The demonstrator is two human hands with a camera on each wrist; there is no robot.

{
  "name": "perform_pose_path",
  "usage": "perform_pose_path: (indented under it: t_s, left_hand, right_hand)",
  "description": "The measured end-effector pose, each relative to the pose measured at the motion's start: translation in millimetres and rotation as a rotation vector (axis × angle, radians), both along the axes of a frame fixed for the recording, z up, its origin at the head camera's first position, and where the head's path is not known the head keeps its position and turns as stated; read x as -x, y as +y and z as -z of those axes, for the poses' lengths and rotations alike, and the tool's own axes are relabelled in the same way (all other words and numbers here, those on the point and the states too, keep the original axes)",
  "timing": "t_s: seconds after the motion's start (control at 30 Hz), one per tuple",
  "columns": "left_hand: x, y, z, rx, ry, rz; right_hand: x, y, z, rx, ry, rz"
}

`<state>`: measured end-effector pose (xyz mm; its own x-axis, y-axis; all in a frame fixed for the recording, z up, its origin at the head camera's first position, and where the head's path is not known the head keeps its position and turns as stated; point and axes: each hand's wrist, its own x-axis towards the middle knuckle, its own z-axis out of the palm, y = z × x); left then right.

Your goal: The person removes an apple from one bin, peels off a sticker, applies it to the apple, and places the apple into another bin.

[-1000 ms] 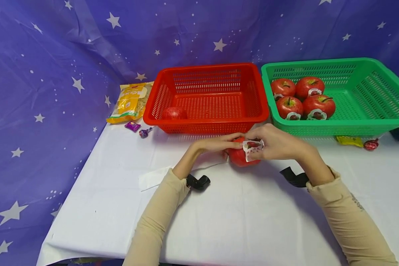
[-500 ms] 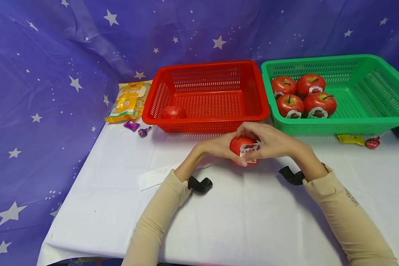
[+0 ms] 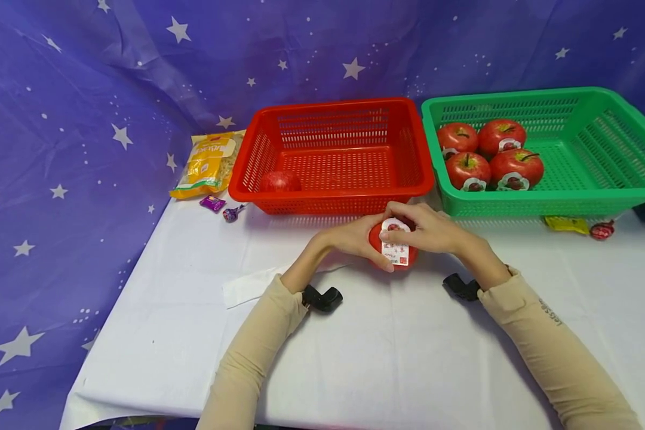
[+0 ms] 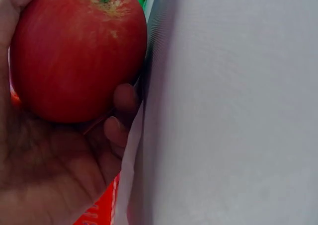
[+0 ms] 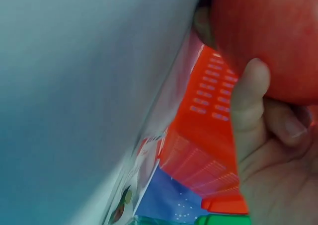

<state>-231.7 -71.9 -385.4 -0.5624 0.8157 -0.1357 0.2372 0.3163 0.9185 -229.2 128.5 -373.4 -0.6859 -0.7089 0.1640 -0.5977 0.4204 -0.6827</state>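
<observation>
A red apple (image 3: 375, 237) sits on the white tabletop in front of the red basket, between both hands. My left hand (image 3: 349, 240) grips its left side, the thumb along the front and curled fingers beneath, as the left wrist view shows around the apple (image 4: 79, 56). A white printed label (image 3: 395, 254) with an apple picture lies over the front of the fruit. My right hand (image 3: 434, 230) has its thumb across the label and its fingers around the far right side. In the right wrist view, fingertips touch the apple (image 5: 278, 31). Whether the label sticks all over, I cannot tell.
One apple (image 3: 280, 181) is inside the red basket (image 3: 330, 195). Several labelled apples (image 3: 516, 170) fill the left of the green basket (image 3: 559, 194). A white paper strip (image 3: 247, 290), a yellow bag (image 3: 206, 164) and wrapped candies (image 3: 213, 203) lie on the left.
The left hand has shifted, its thumb now at the apple's front. The label, earlier folded in the right hand, now lies flatter over the apple's face, with the right thumb on it.
</observation>
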Motion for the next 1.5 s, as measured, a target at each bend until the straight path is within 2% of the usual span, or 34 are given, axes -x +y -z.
perform_pose_path:
  t_s: [0.1,0.2,0.3,0.47,0.63,0.8,0.93,1.03,1.17,1.3,1.4,1.5]
  left_hand:
    - [-1.2,1,-0.8,0.04,0.045,0.001]
    - [-2.6,4,-0.6,0.035,0.036,0.017]
    - [-4.3,6,-0.9,0.021,0.019,0.022]
    - [-5.4,8,-2.9,0.051,0.065,0.026]
    - [-5.9,9,-4.2,0.047,0.027,0.042]
    - [-4.7,8,-3.5,0.053,0.027,0.023]
    - [-2.1,8,-3.3,0.044,0.044,0.035]
    - [-3.9,9,-4.2,0.085,0.068,0.003]
    - [-14.7,15,-9.5,0.184,0.137,-0.049]
    - [-24.5,21,-16.0,0.19,0.173,-0.004]
    - [-26.2,22,-18.0,0.175,0.181,0.028]
    - [-25.4,20,-17.2,0.158,0.162,0.037]
  right_hand:
    - [2.9,0,0.2,0.044,-0.009,0.016]
    - [5.1,3,-0.6,0.059,-0.061,0.019]
    - [4.2,6,-4.2,0.026,-0.12,0.016]
    - [0.2,6,-11.4,-0.027,-0.103,0.004]
    - [0.3,5,-10.7,0.008,-0.122,0.051]
    - [-5.2,10,-16.2,-0.122,-0.165,-0.015]
    - [-11.8,10,-22.0,-0.274,-0.133,-0.027]
    - [-13.9,11,-22.6,-0.326,-0.129,-0.045]
    - [-13.6,19,-21.0,-0.261,-0.248,-0.129]
    - [-16.9,31,-22.6,-0.167,-0.368,-0.235]
    - [-21.9,37,-24.2,-0.137,-0.409,-0.236]
    - [-25.9,36,-24.2,-0.176,-0.399,-0.19]
